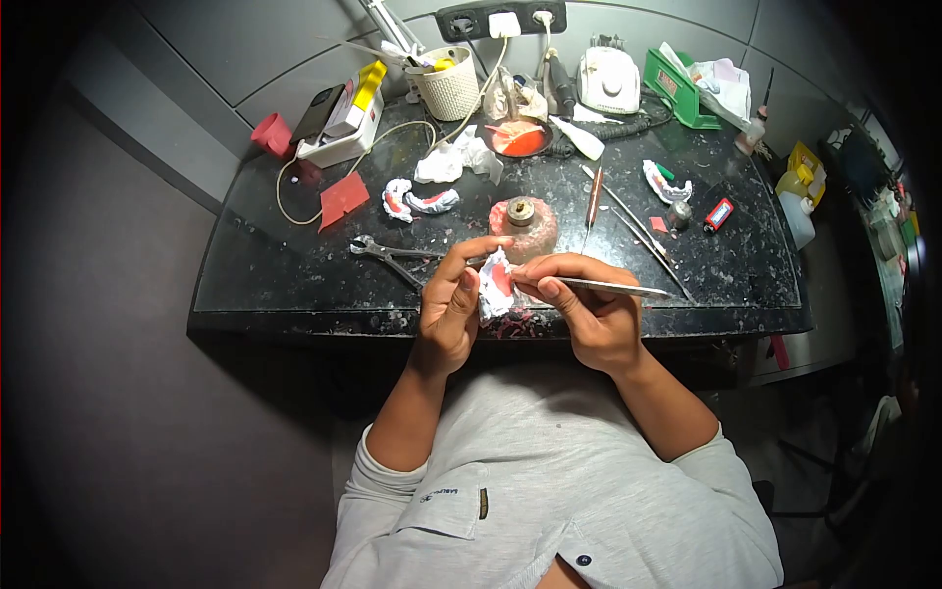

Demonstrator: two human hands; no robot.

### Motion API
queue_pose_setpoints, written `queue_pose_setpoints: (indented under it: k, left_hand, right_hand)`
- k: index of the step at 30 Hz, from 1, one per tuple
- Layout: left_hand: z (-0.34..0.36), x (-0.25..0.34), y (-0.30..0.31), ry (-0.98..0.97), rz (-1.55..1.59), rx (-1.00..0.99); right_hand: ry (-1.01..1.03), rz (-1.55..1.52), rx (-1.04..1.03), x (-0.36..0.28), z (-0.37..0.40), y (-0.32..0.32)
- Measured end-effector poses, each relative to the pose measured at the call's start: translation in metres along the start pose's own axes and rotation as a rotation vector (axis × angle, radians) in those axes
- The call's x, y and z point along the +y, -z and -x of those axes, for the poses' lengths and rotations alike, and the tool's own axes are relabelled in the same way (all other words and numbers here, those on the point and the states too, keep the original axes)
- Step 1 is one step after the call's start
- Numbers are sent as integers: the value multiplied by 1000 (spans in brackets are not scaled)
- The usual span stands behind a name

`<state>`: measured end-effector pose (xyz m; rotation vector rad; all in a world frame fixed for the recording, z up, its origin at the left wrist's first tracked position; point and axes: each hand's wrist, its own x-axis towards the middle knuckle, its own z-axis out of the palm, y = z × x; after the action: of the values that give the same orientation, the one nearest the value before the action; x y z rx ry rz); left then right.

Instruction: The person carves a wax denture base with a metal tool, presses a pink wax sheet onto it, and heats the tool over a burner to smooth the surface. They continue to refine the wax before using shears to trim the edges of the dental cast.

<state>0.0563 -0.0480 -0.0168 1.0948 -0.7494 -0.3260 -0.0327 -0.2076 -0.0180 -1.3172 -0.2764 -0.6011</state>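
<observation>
My left hand (449, 312) grips a white dental cast (494, 302) with red wax on it, close to the table's front edge. Held like a pen in my right hand (601, 319) is a slim metal dental instrument (628, 288); its working end meets the cast's wax side and is hidden by my fingers. Just beyond the cast stands a spirit lamp (535, 236) with a brass top. Metal pliers (378, 250) lie left of my left hand. A wooden-handled wax knife (595, 201) lies beyond my right hand.
More casts with red wax (432, 203) and a red wax sheet (343, 199) lie left. Behind the lamp is a bowl of red wax (518, 139). Long metal tools (638, 231), another cast (667, 185) and a small red box (719, 214) lie right.
</observation>
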Motion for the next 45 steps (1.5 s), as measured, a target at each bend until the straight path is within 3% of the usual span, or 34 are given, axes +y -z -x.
queue_pose_setpoints:
  k: [7, 10, 25, 31, 34, 38, 41, 43, 45]
  left_hand:
    - [1, -1, 6, 3, 24, -31]
    - [0, -1, 13, 13, 52, -146]
    - [1, 2, 9, 83, 10, -58]
    - [-4, 6, 12, 158, 147, -13]
    - [-7, -2, 26, 218, 612, -90]
    - [-5, -1, 27, 229, 700, -136]
    - [-4, 8, 19, 303, 501, 2]
    - [-4, 8, 20, 318, 409, -61]
    - [-4, 12, 16, 323, 409, -37]
  right_hand:
    - [-8, 0, 4, 1, 1, 0]
    - [-11, -15, 12, 0, 0, 0]
    - [8, 30, -27, 0, -1, 2]
    - [85, -63, 39, 1, -2, 1]
    - [223, 2, 108, 5, -2, 3]
    - [38, -110, 42, 0, 9, 14]
    - [346, 374, 38, -4, 2, 5]
    - [294, 411, -23, -3, 2, 7]
    - [396, 336, -140, -2, -2, -1]
